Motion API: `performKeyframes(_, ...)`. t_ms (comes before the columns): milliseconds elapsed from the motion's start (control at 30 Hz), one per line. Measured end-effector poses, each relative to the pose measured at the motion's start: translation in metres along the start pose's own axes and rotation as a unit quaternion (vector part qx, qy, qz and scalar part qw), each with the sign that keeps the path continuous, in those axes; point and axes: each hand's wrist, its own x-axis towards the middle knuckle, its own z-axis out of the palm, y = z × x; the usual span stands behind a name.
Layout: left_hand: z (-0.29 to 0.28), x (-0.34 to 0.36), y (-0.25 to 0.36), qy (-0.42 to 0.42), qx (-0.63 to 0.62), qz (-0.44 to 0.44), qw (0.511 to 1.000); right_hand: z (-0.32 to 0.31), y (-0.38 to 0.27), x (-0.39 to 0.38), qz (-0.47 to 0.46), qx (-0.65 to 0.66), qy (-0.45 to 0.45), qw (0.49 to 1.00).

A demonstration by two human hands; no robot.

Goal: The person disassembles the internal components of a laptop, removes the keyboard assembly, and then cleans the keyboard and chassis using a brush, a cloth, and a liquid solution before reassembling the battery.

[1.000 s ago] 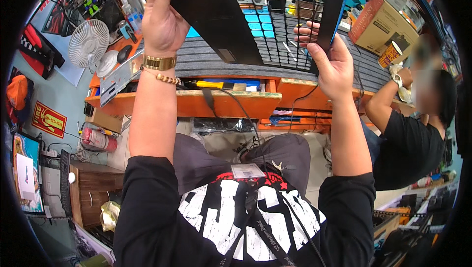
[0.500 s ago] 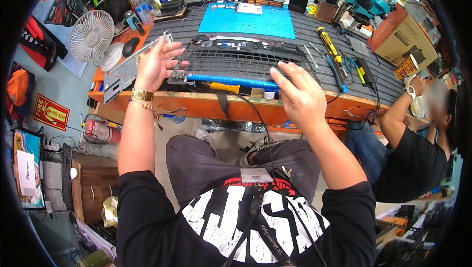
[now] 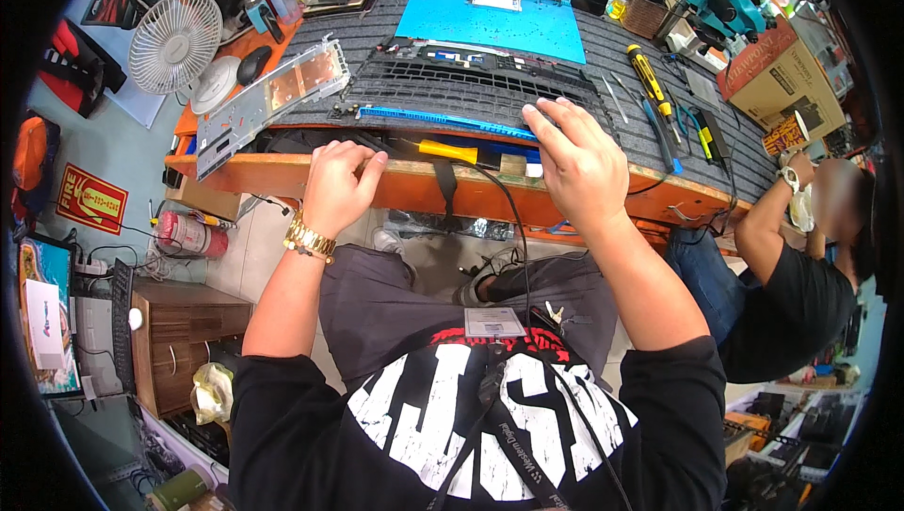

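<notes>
Frame laid lengthwise left-to-right, beyond both hands; right end overlapped by nearer right hand, fingers extended; left hand curled, grip cannot be told.

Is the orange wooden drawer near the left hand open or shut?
Open: the drawer shows its inside, with a yellow-handled tool there.
</notes>
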Motion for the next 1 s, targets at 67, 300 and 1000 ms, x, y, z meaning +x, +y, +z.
performKeyframes(67, -0.001, 0.0, 0.0, 0.001, -0.001, 0.004, 1.0, 0.005, -0.001, 0.001, -0.009, -0.012, -0.006, 1.0)
performKeyframes(300, -0.023, -0.032, 0.019, -0.025, -0.001, -0.014, 1.0, 0.026, 0.001, -0.005, -0.004, -0.007, -0.013, 1.0)
performKeyframes(1000, -0.057, 0.055, 0.073, -0.39, -0.029, 0.103, 0.915, -0.007, -0.043, -0.013, 0.048, 0.312, -0.231, 0.92)
